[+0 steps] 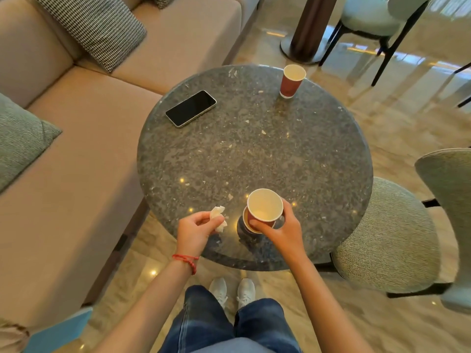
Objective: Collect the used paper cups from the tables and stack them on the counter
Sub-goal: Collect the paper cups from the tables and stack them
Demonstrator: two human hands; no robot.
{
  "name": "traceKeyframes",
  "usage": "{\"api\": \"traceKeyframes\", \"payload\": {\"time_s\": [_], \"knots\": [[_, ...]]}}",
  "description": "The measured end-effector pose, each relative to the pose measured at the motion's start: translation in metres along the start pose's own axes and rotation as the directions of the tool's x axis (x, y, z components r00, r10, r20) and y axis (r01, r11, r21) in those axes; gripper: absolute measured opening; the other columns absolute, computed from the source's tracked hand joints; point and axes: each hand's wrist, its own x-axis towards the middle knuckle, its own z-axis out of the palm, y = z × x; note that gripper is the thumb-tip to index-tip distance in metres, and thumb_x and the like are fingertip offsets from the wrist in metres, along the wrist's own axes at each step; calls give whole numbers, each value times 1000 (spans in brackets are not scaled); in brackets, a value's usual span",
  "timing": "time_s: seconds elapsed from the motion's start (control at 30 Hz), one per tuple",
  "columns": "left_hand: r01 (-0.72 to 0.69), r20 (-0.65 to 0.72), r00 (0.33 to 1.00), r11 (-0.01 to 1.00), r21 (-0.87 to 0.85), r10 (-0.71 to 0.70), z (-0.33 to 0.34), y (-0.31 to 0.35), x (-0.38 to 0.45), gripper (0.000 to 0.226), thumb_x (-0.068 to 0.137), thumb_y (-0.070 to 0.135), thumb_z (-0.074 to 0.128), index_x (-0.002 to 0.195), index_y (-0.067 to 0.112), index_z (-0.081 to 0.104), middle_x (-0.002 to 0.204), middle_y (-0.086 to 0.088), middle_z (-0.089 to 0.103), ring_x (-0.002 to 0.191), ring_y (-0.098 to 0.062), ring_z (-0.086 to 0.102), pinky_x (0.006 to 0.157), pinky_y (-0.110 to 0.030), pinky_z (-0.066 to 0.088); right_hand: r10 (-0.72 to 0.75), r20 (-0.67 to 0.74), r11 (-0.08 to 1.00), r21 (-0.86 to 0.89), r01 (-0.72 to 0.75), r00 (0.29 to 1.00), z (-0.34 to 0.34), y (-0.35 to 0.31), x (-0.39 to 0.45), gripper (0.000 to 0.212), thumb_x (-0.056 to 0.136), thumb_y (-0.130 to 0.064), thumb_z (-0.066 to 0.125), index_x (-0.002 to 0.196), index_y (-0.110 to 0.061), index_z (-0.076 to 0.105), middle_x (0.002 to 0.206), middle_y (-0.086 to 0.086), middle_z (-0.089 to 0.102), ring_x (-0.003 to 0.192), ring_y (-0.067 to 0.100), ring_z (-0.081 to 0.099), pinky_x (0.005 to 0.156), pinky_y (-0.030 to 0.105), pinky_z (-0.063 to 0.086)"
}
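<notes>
Paper cups: two red ones nested [263,211], held by right hand [283,230] w/ fingers and thumb curled round the upper cup, over near edge of round stone table [254,154]. Lower cup's rim shows just under the upper one. Third red cup [291,81] stands upright at table's far edge, well apart from both hands. Left hand [196,229] pinches a crumpled white tissue [219,217] betw thumb and fingertips, just left of held cups. Black phone [190,108] lies face up on table's far left, near beige sofa [84,128]
</notes>
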Motion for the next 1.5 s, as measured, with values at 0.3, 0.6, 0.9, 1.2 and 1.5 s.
{"api": "traceKeyframes", "payload": {"time_s": [0.3,0.6,0.9,1.2,1.5], "knots": [[30,-39,999,1000,0,-30,-2,-8,0,13,75,6,73,75,18,69,58,12,70,57,1,66,51,-11,50,81,108,997,-2,-82,991,14,30,-6,98,57,-30,89,135,-34,30,129,-27,39,123,1,39,99,19,32],[19,-31,999,1000,10,-19,-1,-6,0,11,76,6,73,77,16,69,61,8,70,58,0,66,52,-12,50,47,18,998,36,-48,999,18,25,-7,74,64,-20,86,118,-35,38,116,-26,47,107,-18,46,84,-1,35],[7,105,994,997,80,-15,23,-6,1,10,74,10,74,75,19,70,61,9,71,60,0,66,54,-13,51,207,-111,954,245,-175,972,-5,23,-37,68,65,-30,82,122,-25,45,114,-15,56,109,3,54,88,18,45],[-42,362,932,981,189,-30,75,-7,-18,11,74,7,74,76,18,71,62,11,72,61,-1,66,60,-14,54,354,-333,875,447,-184,874,-36,41,-94,60,58,-30,85,107,-33,52,109,-12,62,99,0,61,78,12,49],[-148,605,793,944,294,-65,149,-25,-92,8,76,8,73,75,16,72,58,10,70,56,2,64,53,-10,49,471,-559,822,559,-108,682,-92,73,-193,52,67,-10,82,107,-32,56,105,-13,66,94,-4,63,75,12,49]]}}
